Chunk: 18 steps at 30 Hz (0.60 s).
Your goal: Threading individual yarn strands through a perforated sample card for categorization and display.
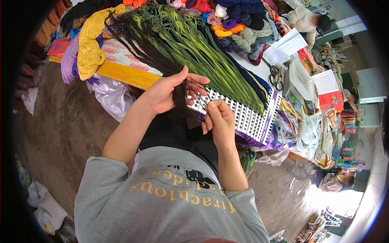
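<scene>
A hank of dark brown thread point(180, 94) hangs over the palm of my left hand point(165, 92), whose thumb and fingers curl loosely around it. Just to its right, my right hand point(220, 117) pinches thumb and forefinger together on thin dark strands drawn from that hank. Beneath and beyond both hands lie long bundles of green thread point(210, 60), shading from dark to yellow-green. Their near ends reach white cards with rows of punched holes point(247, 120). Navy thread point(243, 69) runs along the right side of the green bundles.
Yellow yarn point(90, 54) and lilac yarn point(69, 60) drape over the table's yellow edge point(121, 74). Coloured skeins are heaped at the back. To the right are scissors point(276, 77), a scale point(292, 95) and paper sheets point(285, 46). Other people are farther right.
</scene>
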Available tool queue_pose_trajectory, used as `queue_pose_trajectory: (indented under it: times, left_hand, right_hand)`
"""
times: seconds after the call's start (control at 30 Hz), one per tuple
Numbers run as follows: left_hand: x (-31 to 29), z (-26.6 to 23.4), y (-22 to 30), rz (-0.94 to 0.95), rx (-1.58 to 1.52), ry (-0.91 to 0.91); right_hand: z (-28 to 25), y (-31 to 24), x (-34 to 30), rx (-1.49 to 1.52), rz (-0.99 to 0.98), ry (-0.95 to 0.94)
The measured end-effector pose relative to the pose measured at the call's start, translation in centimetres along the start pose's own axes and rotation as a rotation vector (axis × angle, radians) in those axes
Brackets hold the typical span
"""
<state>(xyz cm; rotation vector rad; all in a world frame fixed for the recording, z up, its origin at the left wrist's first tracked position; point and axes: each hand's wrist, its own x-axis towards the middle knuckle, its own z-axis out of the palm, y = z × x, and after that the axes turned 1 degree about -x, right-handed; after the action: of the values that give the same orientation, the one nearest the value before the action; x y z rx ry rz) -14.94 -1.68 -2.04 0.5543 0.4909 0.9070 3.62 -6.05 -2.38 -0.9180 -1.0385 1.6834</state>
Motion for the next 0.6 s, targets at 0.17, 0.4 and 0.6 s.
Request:
queue_pose_trajectory:
  times: [0.17, 0.4, 0.6]
  left_hand:
    - [0.1, -0.3, -0.1, 0.011, -0.059, -0.025]
    - [-0.3, -0.2, 0.4, -0.034, -0.047, 0.02]
    - [-2.6, -8.7, 1.7, -0.21, 0.04, -0.05]
  right_hand:
    - [0.2, -0.1, 0.0, 0.006, -0.002, 0.004]
    - [0.1, -0.4, -0.2, -0.187, 0.116, -0.087]
    - [-4.6, -6.3, 0.7, -0.698, -0.439, 0.213]
